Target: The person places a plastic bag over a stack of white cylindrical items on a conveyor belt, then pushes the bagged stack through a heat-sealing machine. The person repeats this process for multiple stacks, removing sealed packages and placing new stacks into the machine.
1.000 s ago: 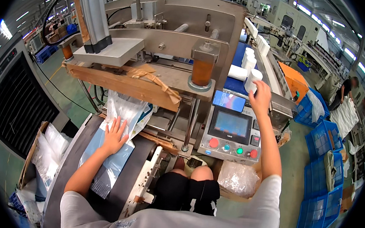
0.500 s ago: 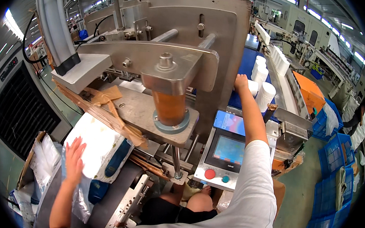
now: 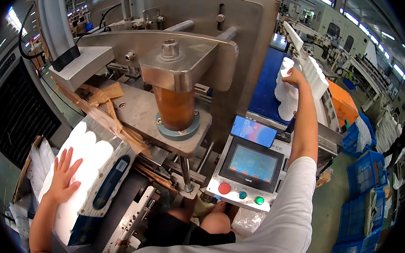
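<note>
Two hands apart, left hand (image 3: 63, 175) flat on wrapped rolls pack (image 3: 88, 175), right hand (image 3: 294, 76) touching white rolls (image 3: 287, 92)

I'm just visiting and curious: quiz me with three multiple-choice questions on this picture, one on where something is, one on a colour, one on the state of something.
1. Where does the left hand rest?
A. on the wrapped pack of white rolls
B. on the touch screen
C. on a blue crate

2. What colour is the largest round button under the touch screen?
A. yellow
B. red
C. white

3. How is the right hand?
A. hanging at the person's side
B. pressing a button
C. stretched out to the white rolls on the blue belt

Answers: 1 A, the palm lies flat on the pack. 2 B, it is red beside two smaller green ones. 3 C, the arm reaches far forward to the rolls.
</note>
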Demonstrator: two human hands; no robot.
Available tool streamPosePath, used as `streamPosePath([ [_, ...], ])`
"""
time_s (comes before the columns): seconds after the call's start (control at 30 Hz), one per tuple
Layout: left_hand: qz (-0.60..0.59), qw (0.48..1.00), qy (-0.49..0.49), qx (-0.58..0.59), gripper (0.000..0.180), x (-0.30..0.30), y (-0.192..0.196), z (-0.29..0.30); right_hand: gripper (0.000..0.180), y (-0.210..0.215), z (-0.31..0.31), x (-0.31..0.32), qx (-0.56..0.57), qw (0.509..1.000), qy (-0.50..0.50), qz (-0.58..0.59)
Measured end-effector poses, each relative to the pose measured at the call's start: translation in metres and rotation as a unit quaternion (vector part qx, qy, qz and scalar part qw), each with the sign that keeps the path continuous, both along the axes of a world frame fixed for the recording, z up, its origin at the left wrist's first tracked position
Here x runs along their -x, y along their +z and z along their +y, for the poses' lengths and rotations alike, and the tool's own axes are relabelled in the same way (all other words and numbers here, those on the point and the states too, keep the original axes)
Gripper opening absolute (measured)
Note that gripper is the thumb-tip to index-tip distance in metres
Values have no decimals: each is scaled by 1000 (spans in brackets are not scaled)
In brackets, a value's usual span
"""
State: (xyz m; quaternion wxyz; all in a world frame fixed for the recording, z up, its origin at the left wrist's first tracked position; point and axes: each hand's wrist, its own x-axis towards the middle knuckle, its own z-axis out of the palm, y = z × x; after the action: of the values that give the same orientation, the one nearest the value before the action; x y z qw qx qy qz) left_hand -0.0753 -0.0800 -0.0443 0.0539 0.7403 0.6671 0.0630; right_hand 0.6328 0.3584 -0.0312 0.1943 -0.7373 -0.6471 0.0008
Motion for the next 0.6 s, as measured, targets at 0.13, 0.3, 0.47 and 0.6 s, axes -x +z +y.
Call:
streamPosePath([
  [0.13,11,999,25,26,62,31,2,-68,55,-20,10,-19,24,999,0,42],
  [0.3,-8,1000,2,19,61,29,5,-52,59,-28,7,-61,1,992,-58,113],
  [0.47,5,1000,6,21,63,33,3,-58,53,-25,-35,-65,-251,962,-17,104],
  [0.6,34,999,-24,35,61,30,11,-49,29,-47,-142,-28,-336,882,101,313],
])
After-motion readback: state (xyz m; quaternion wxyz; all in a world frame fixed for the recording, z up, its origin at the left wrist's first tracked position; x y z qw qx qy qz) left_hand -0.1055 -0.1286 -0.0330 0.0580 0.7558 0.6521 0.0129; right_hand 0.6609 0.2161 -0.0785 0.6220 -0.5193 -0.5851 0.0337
